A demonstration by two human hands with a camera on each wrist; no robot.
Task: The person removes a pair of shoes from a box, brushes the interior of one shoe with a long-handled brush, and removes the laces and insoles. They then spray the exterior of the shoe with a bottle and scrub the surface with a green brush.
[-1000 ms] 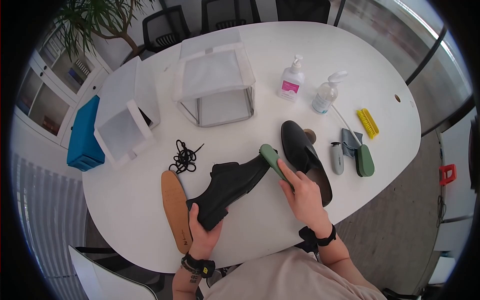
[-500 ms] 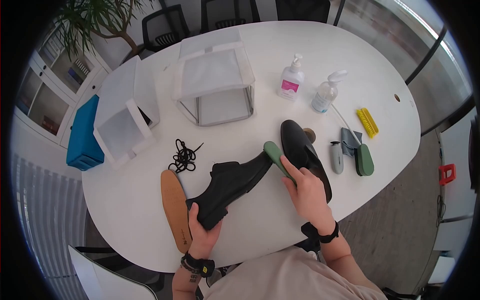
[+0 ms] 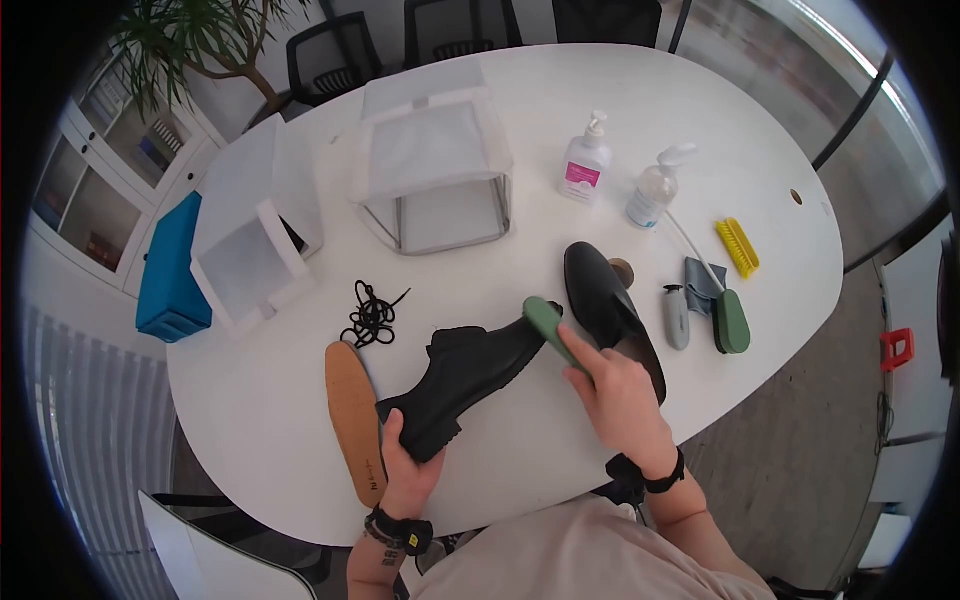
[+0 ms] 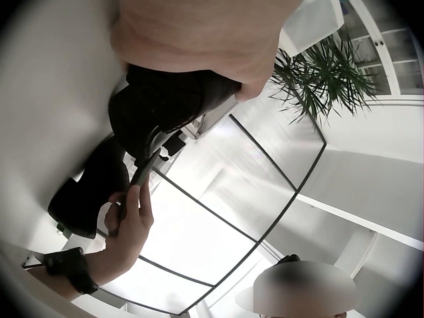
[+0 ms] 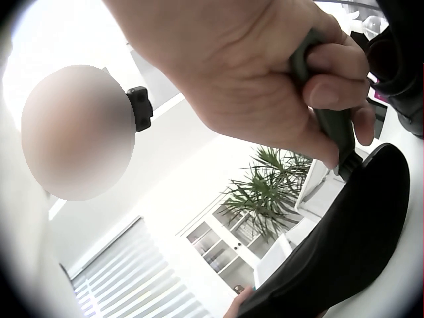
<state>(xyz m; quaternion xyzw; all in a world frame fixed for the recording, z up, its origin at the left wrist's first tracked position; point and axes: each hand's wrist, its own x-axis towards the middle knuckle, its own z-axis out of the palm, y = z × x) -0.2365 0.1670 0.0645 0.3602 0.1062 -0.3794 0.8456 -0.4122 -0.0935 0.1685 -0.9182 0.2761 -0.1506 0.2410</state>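
Observation:
In the head view a black shoe [image 3: 470,372] is tilted over the table, its heel end in the left hand [image 3: 412,478], thumb on its side. The right hand [image 3: 628,408] grips a green brush [image 3: 548,322] laid at the shoe's toe. From the right wrist view, dark bristles of the brush [image 5: 336,122] meet the toe of the shoe [image 5: 344,232], fingers of the right hand [image 5: 265,73] curled round the handle. The left wrist view has the left hand [image 4: 199,33] above the dark shoe [image 4: 156,109].
A second black shoe [image 3: 600,295] lies beside the right hand. Near the left hand are a tan insole [image 3: 352,415] and black laces [image 3: 372,318]. Farther right lie a grey bottle [image 3: 676,318], another green brush [image 3: 733,322] and a yellow brush [image 3: 738,247]. Two pump bottles [image 3: 585,168] and white boxes [image 3: 440,150] stand behind.
The green brush shifted right, then back left along the toe with the right hand. The held shoe has turned slightly, showing more of its sole edge.

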